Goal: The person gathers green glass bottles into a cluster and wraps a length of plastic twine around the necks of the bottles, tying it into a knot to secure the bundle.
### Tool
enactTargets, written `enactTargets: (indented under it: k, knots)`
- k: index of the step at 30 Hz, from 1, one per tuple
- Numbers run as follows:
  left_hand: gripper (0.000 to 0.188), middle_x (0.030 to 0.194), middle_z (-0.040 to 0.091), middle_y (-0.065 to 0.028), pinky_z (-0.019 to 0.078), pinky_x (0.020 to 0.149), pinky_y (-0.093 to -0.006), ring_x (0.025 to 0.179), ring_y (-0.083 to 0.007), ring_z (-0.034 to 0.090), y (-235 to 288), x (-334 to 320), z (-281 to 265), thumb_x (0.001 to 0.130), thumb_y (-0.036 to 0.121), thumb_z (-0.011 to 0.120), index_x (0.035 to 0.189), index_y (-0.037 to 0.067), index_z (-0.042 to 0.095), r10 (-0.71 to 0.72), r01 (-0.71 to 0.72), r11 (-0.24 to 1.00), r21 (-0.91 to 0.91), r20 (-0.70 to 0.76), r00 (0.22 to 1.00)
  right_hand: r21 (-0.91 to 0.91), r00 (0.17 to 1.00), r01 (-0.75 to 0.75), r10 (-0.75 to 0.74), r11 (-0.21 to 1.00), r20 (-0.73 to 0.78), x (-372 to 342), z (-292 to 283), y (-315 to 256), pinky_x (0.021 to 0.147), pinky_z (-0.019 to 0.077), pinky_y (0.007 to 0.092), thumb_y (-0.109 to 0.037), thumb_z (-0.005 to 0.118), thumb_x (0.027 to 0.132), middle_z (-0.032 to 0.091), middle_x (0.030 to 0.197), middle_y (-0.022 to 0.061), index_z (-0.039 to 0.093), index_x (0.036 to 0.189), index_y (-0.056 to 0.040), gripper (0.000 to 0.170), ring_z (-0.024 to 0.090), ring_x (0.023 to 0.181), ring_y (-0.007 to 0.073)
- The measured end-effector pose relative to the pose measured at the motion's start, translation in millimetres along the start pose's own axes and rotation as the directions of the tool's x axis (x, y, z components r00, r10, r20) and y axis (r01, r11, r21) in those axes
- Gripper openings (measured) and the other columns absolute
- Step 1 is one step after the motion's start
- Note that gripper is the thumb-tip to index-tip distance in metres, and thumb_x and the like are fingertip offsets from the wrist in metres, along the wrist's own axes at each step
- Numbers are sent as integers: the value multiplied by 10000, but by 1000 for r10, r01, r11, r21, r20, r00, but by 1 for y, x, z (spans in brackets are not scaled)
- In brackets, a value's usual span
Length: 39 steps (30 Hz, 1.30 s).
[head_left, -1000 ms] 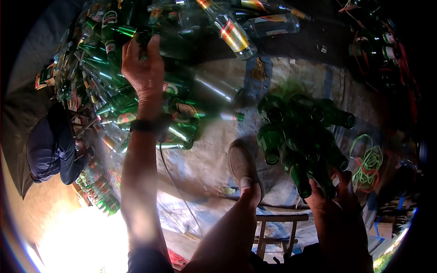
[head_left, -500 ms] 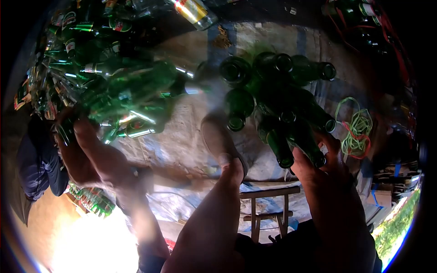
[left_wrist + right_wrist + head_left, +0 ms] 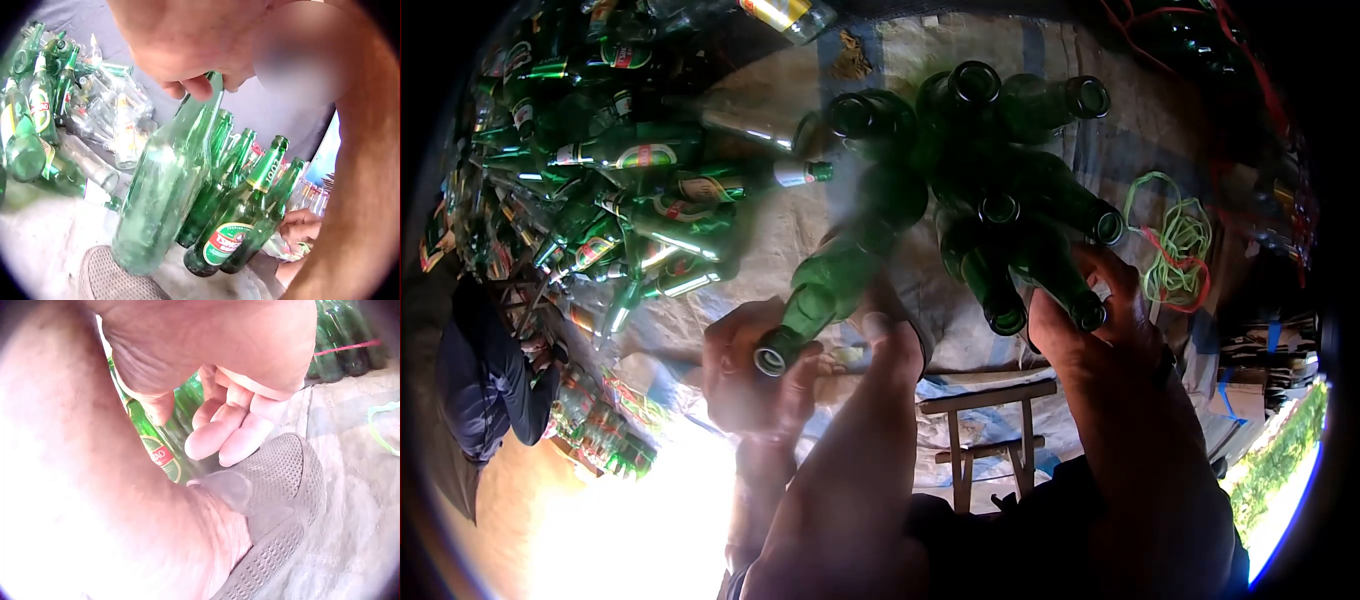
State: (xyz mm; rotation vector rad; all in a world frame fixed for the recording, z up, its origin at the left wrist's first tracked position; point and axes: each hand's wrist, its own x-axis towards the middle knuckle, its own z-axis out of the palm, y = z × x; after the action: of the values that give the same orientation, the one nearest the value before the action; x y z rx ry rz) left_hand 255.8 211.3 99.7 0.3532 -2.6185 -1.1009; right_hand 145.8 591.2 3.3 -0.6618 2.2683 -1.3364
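My left hand [image 3: 755, 375] holds a green glass bottle [image 3: 165, 194] by the neck, with its base above the shoe [image 3: 112, 275]. In the head view, this bottle slants up and right from the hand towards the standing group. Several green beer bottles [image 3: 1060, 195] stand there close together, one with a red and white label [image 3: 228, 244]. Beside that group, my right hand [image 3: 1095, 315] hangs over the shin, fingers [image 3: 234, 428] loosely curled and holding nothing. In the right wrist view, green bottles [image 3: 181, 403] show behind its fingers.
A large pile of green and clear bottles [image 3: 645, 155] lies to the left. Green string [image 3: 1180, 240] lies on the worn sheet [image 3: 790, 220] at right. A wooden chair [image 3: 990, 400] stands close by. Another person [image 3: 485, 370] sits at far left beside more bottles [image 3: 610, 440].
My left hand has drawn back from the pile and swung right, bringing a green bottle towards the standing group. The head view has shifted; my right hand stays beside the standing bottles.
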Motion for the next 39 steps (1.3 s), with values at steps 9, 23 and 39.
enactTargets:
  k: [9, 23, 39]
  knots:
    - [434, 1034, 705, -187, 587, 790, -375, 921, -289, 705, 14, 19, 15, 843, 310, 861, 1047, -42, 711, 61, -50, 992, -112, 93, 994, 14, 1000, 0, 0, 1000, -6, 3, -3, 4, 613, 561, 293, 12, 773, 817, 658, 907, 110, 605, 1356, -30, 566, 661, 737, 162]
    - [378, 1043, 711, -162, 617, 749, -382, 916, -298, 719, 25, 10, 51, 788, 170, 877, 1064, -32, 715, 298, -313, 949, 44, 200, 933, 57, 999, 33, -32, 998, -25, 1, 7, 17, 619, 553, 298, 56, 753, 795, 639, 896, 101, 589, 1345, -23, 579, 647, 702, 170]
    - [384, 1123, 681, -187, 594, 765, -330, 921, -238, 704, -3, 14, 55, 801, 102, 810, 1150, -5, 691, 353, -309, 926, -217, 209, 912, -93, 988, -128, 118, 987, -101, 12, 41, -6, 722, 539, 312, -38, 709, 892, 679, 1008, 119, 591, 1334, -9, 458, 658, 860, 174]
